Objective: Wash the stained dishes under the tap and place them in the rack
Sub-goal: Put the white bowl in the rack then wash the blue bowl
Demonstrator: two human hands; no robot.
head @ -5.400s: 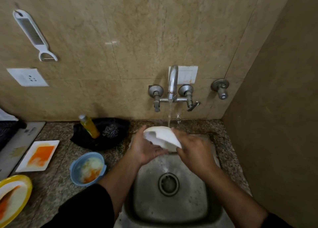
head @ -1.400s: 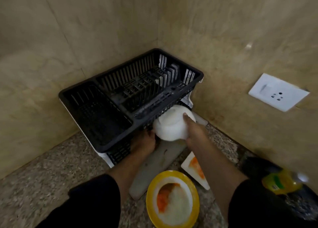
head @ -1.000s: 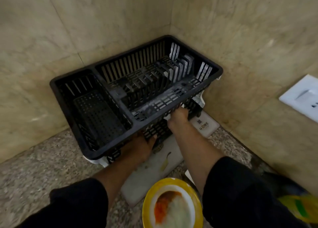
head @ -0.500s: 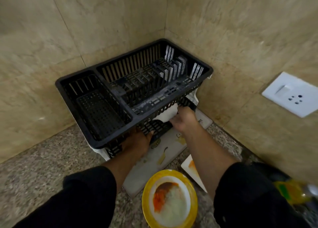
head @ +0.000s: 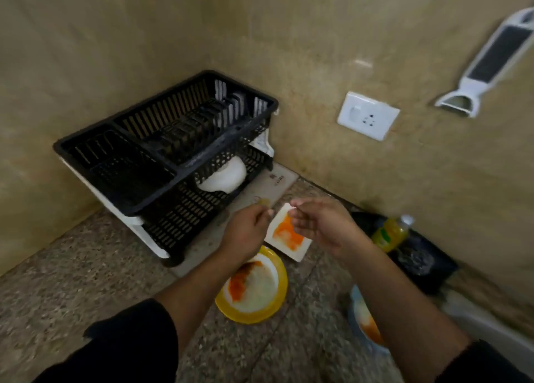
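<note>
One bowl racked, next stained dish to fetch.

The white bowl (head: pixel 224 177) sits on the lower tier of the black rack (head: pixel 161 154), while our left hand (head: pixel 245 232) and right hand (head: pixel 320 226) hover empty, fingers loosely curled, above the stained square plate (head: pixel 289 233). We judge this plate the nearest pick: we should pinch its raised rim, keep it level so the orange residue stays put, and steer clear of the yellow plate (head: pixel 254 290) and blue bowl (head: pixel 364 316).

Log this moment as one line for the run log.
white bowl: in rack lower tier | left hand, right hand: empty, over counter | stained square plate, yellow plate: unwashed
</note>
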